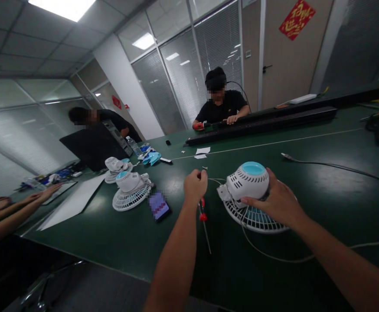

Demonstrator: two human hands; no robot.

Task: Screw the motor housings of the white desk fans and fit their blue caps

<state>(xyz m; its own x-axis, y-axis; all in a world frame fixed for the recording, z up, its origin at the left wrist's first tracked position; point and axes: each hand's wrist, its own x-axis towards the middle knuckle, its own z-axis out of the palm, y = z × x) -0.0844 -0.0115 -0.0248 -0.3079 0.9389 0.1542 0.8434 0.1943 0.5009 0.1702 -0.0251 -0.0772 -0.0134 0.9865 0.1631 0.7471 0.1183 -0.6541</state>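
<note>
Dim room, glare from ceiling panels (62, 6)

Two bare hands belong to the wearer: the left hand (196, 185) near the centre of the frame, the right hand (281, 199) right of centre. The left forearm (176, 255) is bare too, slim at the wrist and broader towards the bottom edge. The right forearm (342, 260) is likewise bare, a long, smooth shape that widens from its narrow wrist towards the lower right corner of the frame
</note>
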